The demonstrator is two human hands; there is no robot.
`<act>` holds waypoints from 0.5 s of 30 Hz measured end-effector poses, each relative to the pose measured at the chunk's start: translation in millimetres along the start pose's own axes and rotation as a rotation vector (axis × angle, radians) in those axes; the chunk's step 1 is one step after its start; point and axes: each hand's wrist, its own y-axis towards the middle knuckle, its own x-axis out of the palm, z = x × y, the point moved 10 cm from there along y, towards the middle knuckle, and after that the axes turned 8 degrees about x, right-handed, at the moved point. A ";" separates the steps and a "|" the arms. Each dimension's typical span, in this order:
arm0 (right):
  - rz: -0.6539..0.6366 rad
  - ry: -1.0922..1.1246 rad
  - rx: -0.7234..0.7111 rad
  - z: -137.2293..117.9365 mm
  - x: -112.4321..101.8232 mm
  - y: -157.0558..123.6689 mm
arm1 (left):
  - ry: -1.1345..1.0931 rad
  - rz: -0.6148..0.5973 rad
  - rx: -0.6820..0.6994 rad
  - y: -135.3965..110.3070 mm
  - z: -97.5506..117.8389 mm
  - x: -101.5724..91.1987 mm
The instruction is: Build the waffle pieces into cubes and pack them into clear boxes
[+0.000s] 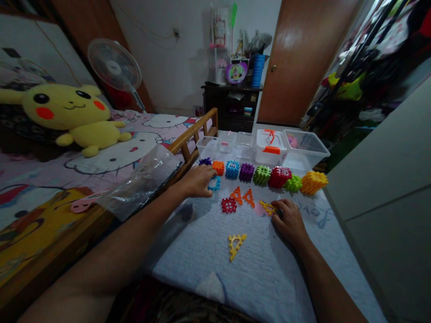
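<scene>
My left hand [199, 180] reaches to the left end of a row of block stacks, its fingers bent over a light-blue building piece [214, 183]. Whether it grips that piece is hidden. My right hand [288, 219] has its fingers closed on the end of a yellow triangle piece [267, 207] lying near the cloth. Between the hands are a red square piece [229, 205] and two orange triangle pieces [236, 195]. Closer to me rests another yellow triangle [236, 245]. Behind stand the blue stack [232, 169], purple stack [247, 172], green stack [261, 175] and red stack [279, 176].
At the table's back are a lidded box with orange clips [270, 150] and an uncovered clear bin [306, 154]. A yellow stack [314, 182] ends the row. The wooden bed rail [191, 140] and a plastic bag [141, 179] border the left side; a white cabinet [387, 179] borders the right.
</scene>
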 end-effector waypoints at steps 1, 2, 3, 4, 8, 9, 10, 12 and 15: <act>0.000 0.002 0.000 0.1 -0.1 0.0 | 0.018 0.010 -0.022 7.5 -9.9 -4.9; -0.001 0.004 0.000 0.2 -0.2 0.0 | 0.031 0.016 -0.040 15.6 -19.3 -8.4; -0.003 0.004 0.000 0.2 -0.3 0.0 | 0.040 0.014 -0.052 24.0 -27.6 -9.9; -0.005 0.005 0.000 0.2 -0.2 0.0 | 0.043 0.008 -0.059 32.3 -34.7 -10.2; -0.010 0.003 0.006 -0.2 -0.5 -0.1 | 0.046 -0.022 -0.080 57.7 -51.9 -6.8; -0.009 0.003 0.009 -0.2 -0.7 0.0 | 0.047 -0.023 -0.076 60.9 -51.6 -6.8; -0.008 0.004 0.013 -0.2 -0.9 0.0 | 0.046 -0.017 -0.065 62.6 -49.1 -7.8; -0.009 0.010 0.020 -0.2 -0.9 0.0 | 0.033 0.011 -0.029 61.9 -38.3 -11.8; -0.015 0.023 0.025 -0.6 -0.4 -0.1 | -0.014 0.048 0.020 55.8 -16.0 -18.6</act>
